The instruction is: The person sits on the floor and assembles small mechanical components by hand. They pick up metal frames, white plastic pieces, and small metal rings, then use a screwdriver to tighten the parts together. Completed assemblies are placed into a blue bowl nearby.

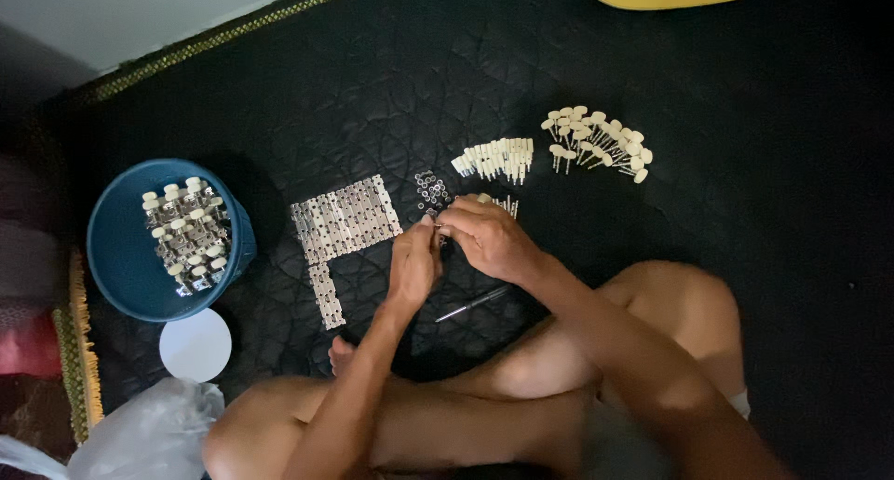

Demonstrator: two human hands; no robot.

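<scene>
Left hand (413,264), right hand (489,238) pinch small metal part (436,230) over black mat (372,98).

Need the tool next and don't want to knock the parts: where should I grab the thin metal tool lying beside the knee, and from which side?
Probably take the thin metal tool near mid-shaft, pinching across its width from above. It lies flat on the black quilted mat, slanted, with bare mat around it. The right hand is nearest; its forearm hangs just above the upper end, so the lower-left end looks freer.
</scene>
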